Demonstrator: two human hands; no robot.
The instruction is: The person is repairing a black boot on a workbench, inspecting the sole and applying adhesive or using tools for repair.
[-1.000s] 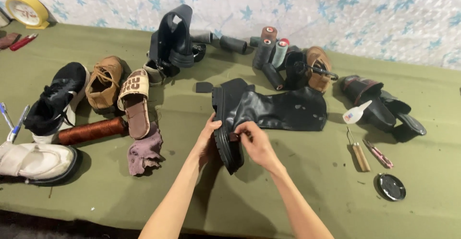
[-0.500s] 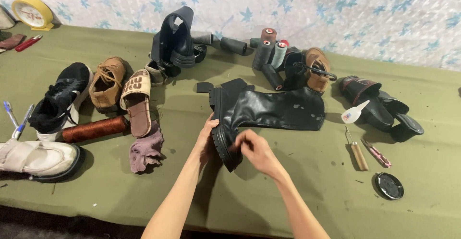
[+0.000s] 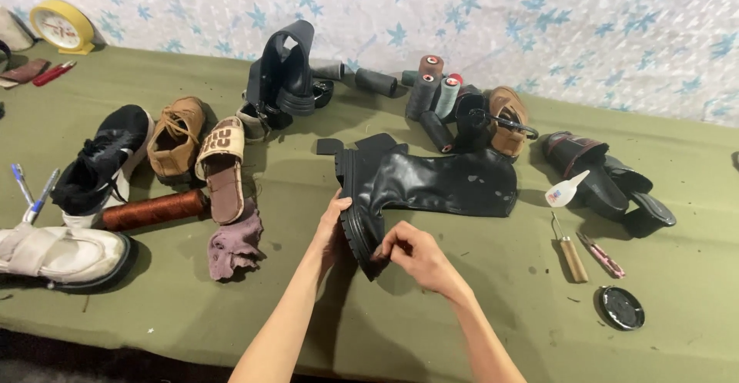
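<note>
A black boot (image 3: 431, 187) lies on its side mid-worktop (image 3: 477, 329), the left hand (image 3: 332, 225) flat against its sole and the right hand (image 3: 416, 256) pinching the toe edge, where a slipping grip could roll it into the spools (image 3: 431, 90).
</note>
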